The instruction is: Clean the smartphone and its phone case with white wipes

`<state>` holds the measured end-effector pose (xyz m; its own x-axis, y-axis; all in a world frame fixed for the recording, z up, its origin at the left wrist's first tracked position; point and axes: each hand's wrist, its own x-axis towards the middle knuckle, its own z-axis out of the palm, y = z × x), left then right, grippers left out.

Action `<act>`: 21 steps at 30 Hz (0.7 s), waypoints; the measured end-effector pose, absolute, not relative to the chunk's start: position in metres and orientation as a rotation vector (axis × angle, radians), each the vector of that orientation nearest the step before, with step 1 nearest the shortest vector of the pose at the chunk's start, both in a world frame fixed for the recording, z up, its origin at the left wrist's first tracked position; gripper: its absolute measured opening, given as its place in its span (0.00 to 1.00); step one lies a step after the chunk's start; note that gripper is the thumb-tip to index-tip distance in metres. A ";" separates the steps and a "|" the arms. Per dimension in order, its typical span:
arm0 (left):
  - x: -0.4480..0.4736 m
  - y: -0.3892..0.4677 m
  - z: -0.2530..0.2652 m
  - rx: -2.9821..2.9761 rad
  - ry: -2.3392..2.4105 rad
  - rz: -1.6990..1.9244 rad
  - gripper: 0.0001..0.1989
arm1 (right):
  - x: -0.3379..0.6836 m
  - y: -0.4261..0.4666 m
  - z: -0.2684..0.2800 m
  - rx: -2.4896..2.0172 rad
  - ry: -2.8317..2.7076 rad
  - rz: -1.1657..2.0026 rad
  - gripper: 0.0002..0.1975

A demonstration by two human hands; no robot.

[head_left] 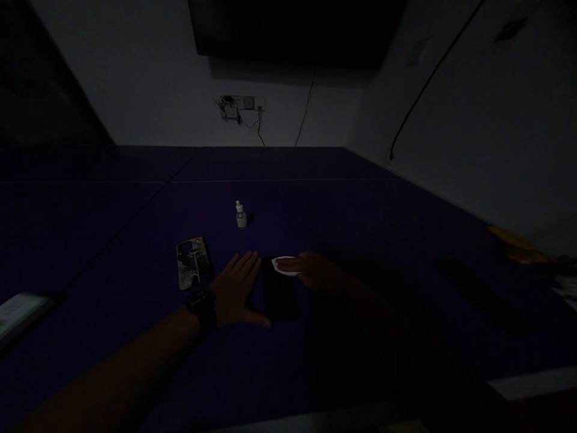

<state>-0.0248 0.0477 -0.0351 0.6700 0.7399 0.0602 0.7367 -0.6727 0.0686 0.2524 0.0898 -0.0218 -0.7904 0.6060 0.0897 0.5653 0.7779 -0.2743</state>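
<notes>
A dark phone (280, 299) lies flat on the blue surface, its screen black. My left hand (237, 290) rests spread and flat along the phone's left side, the thumb reaching to its lower left edge. A black watch (201, 302) is on that wrist. With its fingers, my right hand (315, 272) presses a white wipe (286, 270) onto the upper part of the phone. To the left lies a patterned phone case (193, 263) with a camera cutout. Beyond my hands a small dropper bottle (241, 218) stands upright.
The room is very dim. A white box-like object (22, 313) sits at the far left. At the right are a long dark strip (482, 294) and a yellow item (518, 243). Wall sockets (243, 103) with cables and a large screen (297, 30) are on the back wall.
</notes>
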 end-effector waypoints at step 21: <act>-0.025 0.047 -0.036 2.842 1.229 0.175 0.70 | 0.254 0.087 -0.021 -1.067 -2.740 0.274 0.33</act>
<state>-0.0253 0.0469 -0.0357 0.6797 0.7283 0.0875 0.7237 -0.6853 0.0821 0.2541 0.0871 -0.0209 -0.7237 0.6817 0.1073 0.6470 0.7244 -0.2380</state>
